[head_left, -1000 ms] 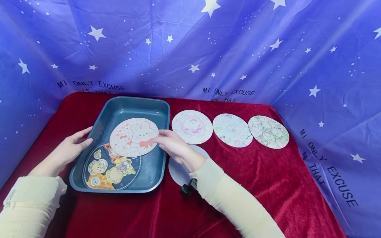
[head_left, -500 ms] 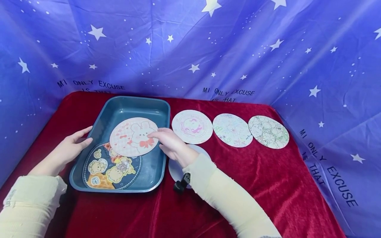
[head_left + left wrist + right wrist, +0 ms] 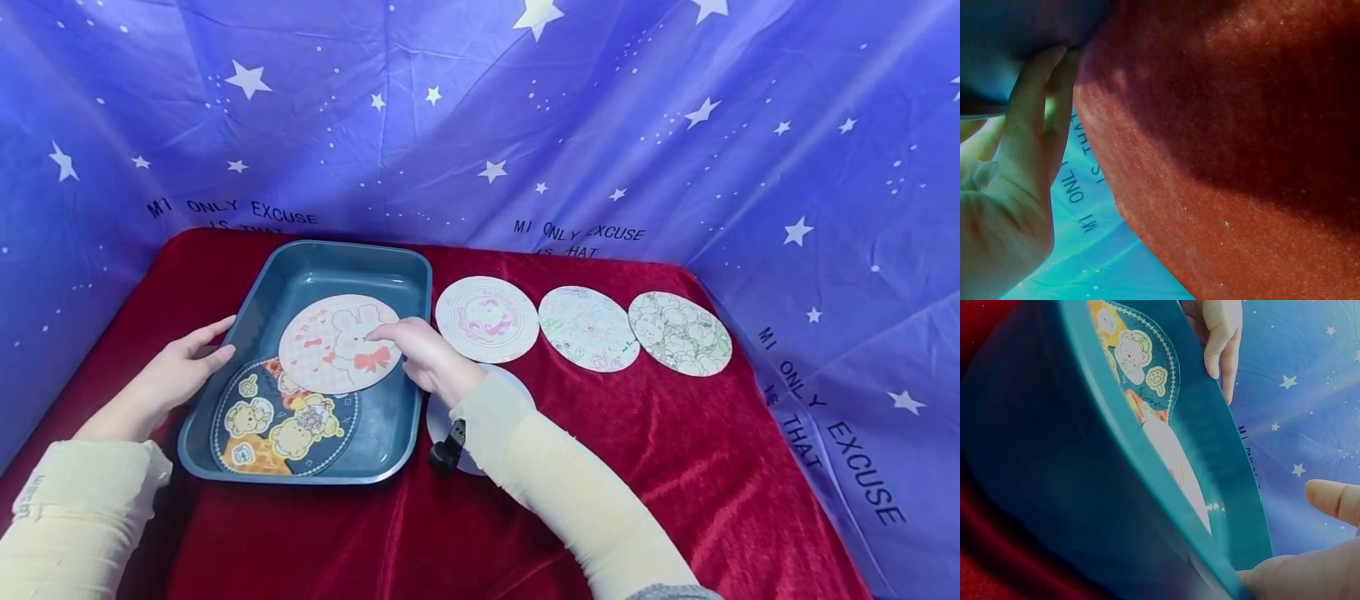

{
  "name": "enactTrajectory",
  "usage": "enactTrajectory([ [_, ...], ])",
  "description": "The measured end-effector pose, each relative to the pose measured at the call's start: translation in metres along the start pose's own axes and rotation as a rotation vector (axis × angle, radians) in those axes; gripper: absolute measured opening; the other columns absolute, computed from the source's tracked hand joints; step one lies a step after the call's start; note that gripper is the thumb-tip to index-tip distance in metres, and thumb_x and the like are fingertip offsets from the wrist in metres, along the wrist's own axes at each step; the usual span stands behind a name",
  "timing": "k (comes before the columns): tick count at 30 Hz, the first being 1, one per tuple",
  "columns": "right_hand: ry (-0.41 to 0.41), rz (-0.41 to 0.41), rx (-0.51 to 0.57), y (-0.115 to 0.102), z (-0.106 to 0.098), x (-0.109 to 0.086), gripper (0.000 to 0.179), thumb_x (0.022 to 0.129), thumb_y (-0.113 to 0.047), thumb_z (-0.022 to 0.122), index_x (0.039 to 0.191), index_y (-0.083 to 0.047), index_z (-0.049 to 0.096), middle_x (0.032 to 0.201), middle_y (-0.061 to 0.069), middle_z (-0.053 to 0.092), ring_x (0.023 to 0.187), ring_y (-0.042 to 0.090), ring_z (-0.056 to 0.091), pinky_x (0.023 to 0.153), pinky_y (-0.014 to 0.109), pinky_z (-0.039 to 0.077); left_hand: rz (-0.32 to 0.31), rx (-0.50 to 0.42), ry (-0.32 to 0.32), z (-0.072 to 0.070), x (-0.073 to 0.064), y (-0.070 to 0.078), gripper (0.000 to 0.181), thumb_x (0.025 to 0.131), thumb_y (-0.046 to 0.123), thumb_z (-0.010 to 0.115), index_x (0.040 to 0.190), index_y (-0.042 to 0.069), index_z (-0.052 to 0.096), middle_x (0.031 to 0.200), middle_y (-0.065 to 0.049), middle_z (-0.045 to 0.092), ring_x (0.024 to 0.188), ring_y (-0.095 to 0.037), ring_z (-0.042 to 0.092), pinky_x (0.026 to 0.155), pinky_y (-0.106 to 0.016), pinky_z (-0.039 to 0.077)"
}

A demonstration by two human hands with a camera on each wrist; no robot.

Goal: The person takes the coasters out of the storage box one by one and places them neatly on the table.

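My left hand touches the left wall of a teal rectangular tray, its fingers straight; the left wrist view shows the fingers against the tray's outside. Inside lies a dark round picture disc with bear stickers. A pink round disc with a white rabbit partly overlaps it, nearer the middle. At the tray's right rim is my right hand, its thumb extended over the rabbit disc in the head view. The right wrist view shows that thumb raised apart from the fingers at the rim.
Right of the tray, a row of three round discs lies along the back: a pink-drawn one, a multicoloured scribbled one and a green-lined one. A plain grey disc sits partly under my right forearm. Red cloth covers the table; starry curtains surround it.
My right hand and forearm have shifted slightly left, with the thumb now reaching farther across the rabbit disc. The left hand, tray and discs stay in place.
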State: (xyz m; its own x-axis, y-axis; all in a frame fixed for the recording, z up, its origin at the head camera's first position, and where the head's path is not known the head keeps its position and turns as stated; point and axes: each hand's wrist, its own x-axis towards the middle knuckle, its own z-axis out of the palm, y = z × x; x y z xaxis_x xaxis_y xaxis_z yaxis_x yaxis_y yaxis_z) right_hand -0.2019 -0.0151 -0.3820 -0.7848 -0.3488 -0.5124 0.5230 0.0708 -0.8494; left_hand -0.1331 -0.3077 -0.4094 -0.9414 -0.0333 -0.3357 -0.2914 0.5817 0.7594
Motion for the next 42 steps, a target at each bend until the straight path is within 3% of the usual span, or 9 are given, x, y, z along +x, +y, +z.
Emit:
enactTrajectory([
  [4,-0.006,0.0,0.018,0.001,0.001,0.003,0.021,0.089,-0.008,0.063,0.107,0.003,0.06,0.143,0.009,0.041,0.145,0.025,0.026,0.125,0.049,0.009,-0.001,0.002,-0.002,0.0,0.0,0.001,0.067,0.107,0.037,0.036,0.159,0.01,0.003,0.143,-0.043,0.034,0.12,-0.057,0.049,0.099,-0.069,0.042],
  [9,-0.025,0.023,0.041,0.002,0.001,0.007,0.031,0.09,-0.008,0.062,0.116,0.007,0.058,0.139,0.01,0.041,0.142,0.028,0.03,0.126,0.044,0.011,0.0,-0.001,-0.006,0.001,-0.001,0.001,0.068,0.107,0.038,0.037,0.159,0.01,0.003,0.143,-0.042,0.035,0.119,-0.056,0.05,0.099,-0.069,0.042],
  [14,-0.025,0.048,0.043,0.002,-0.001,0.01,0.039,0.09,-0.009,0.063,0.125,0.005,0.052,0.142,0.009,0.039,0.144,0.027,0.027,0.125,0.047,0.011,0.005,-0.01,-0.005,0.001,-0.001,0.0,0.069,0.106,0.04,0.038,0.159,0.011,0.004,0.143,-0.042,0.036,0.119,-0.055,0.051,0.099,-0.068,0.043],
  [21,-0.045,0.084,0.057,0.001,-0.001,0.012,0.033,0.093,-0.012,0.061,0.122,0.003,0.058,0.139,0.016,0.055,0.135,0.028,0.046,0.123,0.048,0.019,0.001,-0.009,-0.005,0.001,0.0,0.001,0.068,0.106,0.039,0.037,0.159,0.012,0.004,0.143,-0.041,0.036,0.12,-0.055,0.051,0.099,-0.068,0.043],
  [25,-0.036,0.112,0.065,-0.001,-0.001,0.012,0.038,0.093,-0.013,0.062,0.127,0.002,0.054,0.145,0.015,0.048,0.138,0.028,0.04,0.124,0.051,0.016,-0.002,-0.012,-0.005,0.0,0.0,0.001,0.069,0.106,0.039,0.037,0.159,0.012,0.003,0.144,-0.041,0.035,0.12,-0.055,0.051,0.099,-0.069,0.042],
  [30,-0.022,0.134,0.074,-0.002,-0.001,0.013,0.058,0.092,-0.012,0.063,0.143,0.0,0.038,0.154,0.013,0.033,0.143,0.031,0.028,0.124,0.055,0.011,-0.004,-0.015,-0.011,0.001,0.0,0.0,0.069,0.106,0.041,0.037,0.159,0.012,0.003,0.144,-0.041,0.035,0.122,-0.056,0.049,0.1,-0.069,0.041],
  [37,-0.036,0.13,0.115,-0.002,0.0,0.016,0.079,0.092,-0.011,0.061,0.155,-0.003,0.015,0.157,0.015,0.028,0.145,0.035,0.029,0.123,0.059,0.011,-0.007,-0.018,-0.019,-0.001,-0.001,0.0,0.071,0.106,0.043,0.038,0.159,0.014,0.002,0.145,-0.04,0.035,0.122,-0.055,0.049,0.099,-0.07,0.042],
  [42,-0.017,0.137,0.123,-0.003,-0.001,0.017,0.088,0.09,-0.01,0.063,0.158,-0.007,0.008,0.162,0.014,0.018,0.149,0.037,0.02,0.121,0.064,0.006,-0.006,-0.02,-0.017,-0.001,-0.001,0.0,0.07,0.106,0.042,0.037,0.159,0.014,0.002,0.145,-0.04,0.034,0.121,-0.055,0.049,0.1,-0.07,0.041],
])
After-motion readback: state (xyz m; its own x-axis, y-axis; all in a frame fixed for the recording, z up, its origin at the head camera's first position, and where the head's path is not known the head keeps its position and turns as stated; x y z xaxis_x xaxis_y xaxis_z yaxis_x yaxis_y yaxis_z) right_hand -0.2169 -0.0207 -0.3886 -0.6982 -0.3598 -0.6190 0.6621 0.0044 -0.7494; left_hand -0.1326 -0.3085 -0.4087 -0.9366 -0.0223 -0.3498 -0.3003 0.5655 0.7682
